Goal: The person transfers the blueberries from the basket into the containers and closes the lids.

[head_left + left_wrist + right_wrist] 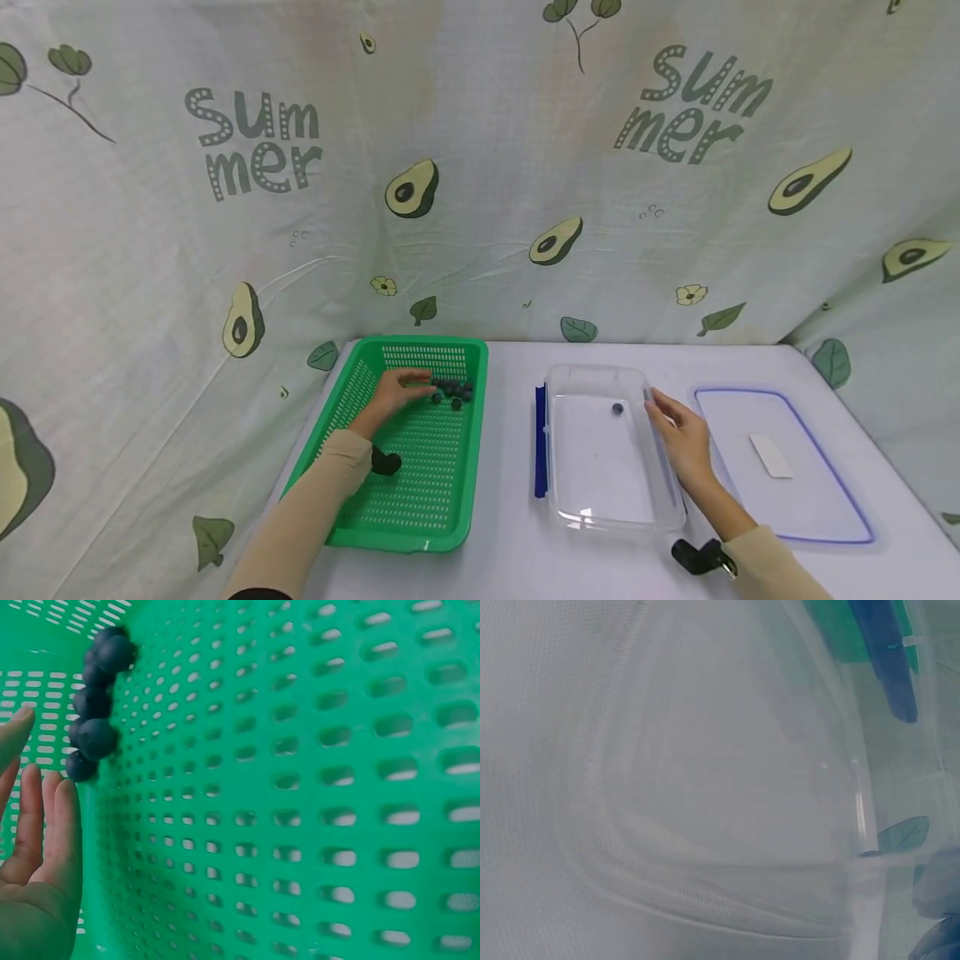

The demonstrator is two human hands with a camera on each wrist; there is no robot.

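My left hand is inside a green perforated basket, its thumb and fingers extended and apart, with nothing seen between them. Just beyond the fingertips lies a cluster of dark blueberries, gathered towards the basket's far right. In the left wrist view, the blueberries sit close to the fingers, along the meeting of floor and wall. On the right, my right hand pinches the right rim of a clear plastic container. A single blueberry lies on that container's floor.
A blue clip flap hangs at the container's left side. To the right lies a clear lid with a blue edge, bearing a white label. The white table meets a printed curtain behind.
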